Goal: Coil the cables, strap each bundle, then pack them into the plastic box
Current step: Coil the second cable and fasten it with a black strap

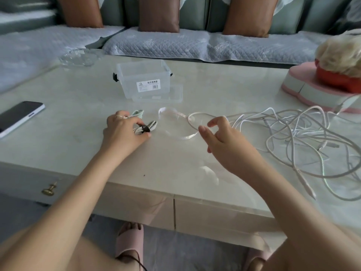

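Table [214, 85]: one box [144, 79], one bundle [150, 127] pinched by left hand [123, 132]; right hand [222, 141] fingers apart.

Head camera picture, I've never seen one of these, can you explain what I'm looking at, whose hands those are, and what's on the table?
No machine here: a person wears one wide-angle camera on the head, looking down at their own two bare hands over a pale glossy table. The left hand grips a small coiled white cable bundle bound with a black strap. The right hand hovers with fingers loosely curled, holding nothing, near a flat whitish looped band. To the right lies a tangle of loose white cables. Behind stands a clear plastic box with black latches, open, and left lies a black smartphone.
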### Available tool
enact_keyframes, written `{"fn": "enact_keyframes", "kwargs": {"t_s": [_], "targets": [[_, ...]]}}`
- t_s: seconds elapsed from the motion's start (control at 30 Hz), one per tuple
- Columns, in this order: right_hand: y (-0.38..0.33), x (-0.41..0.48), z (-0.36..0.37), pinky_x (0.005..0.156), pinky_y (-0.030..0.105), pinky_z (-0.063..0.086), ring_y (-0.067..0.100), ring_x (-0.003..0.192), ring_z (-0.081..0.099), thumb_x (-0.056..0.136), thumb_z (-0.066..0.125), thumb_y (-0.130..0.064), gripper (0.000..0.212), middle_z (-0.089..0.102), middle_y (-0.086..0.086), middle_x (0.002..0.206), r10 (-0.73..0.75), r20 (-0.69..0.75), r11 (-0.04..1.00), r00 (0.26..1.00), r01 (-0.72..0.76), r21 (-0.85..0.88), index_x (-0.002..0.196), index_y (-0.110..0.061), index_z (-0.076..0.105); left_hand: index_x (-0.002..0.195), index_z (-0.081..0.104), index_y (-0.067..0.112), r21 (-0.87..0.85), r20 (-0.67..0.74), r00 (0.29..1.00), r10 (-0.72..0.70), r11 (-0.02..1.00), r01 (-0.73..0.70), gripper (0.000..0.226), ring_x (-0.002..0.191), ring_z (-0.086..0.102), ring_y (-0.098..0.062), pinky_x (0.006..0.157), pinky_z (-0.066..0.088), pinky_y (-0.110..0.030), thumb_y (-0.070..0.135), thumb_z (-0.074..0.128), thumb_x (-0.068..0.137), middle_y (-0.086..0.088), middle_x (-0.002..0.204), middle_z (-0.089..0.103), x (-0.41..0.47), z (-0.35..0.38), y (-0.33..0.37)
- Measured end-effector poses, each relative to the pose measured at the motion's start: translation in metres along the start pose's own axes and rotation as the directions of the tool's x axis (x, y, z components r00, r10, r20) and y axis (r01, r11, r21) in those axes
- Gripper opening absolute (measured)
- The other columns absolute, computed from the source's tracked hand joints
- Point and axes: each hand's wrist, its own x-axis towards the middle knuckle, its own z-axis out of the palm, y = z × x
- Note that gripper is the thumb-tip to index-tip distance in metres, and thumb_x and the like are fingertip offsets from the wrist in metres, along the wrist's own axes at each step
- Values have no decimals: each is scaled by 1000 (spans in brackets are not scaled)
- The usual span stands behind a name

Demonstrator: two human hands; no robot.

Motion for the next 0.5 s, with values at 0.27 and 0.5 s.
{"fn": "enact_keyframes", "kwargs": {"t_s": [0.27,0.5], "targets": [[0,-2,6,78,38,47,25,91,62,94,31,-58,47,68,-2,80,-18,66,995,998,24,-101,124,-23,40,101,69,10,-46,-189,981,-40,998,31,24,110,42,-36,85,41,-38,13,69,77,-15,114,54,7,5,-1],[-5,-6,-8,76,36,46,22,90,61,94,34,-57,42,66,-6,84,-54,38,986,998,59,-158,122,-26,41,128,49,15,162,-137,986,-92,980,114,50,132,25,-35,97,31,-47,24,66,82,-19,136,38,2,4,16]]}}
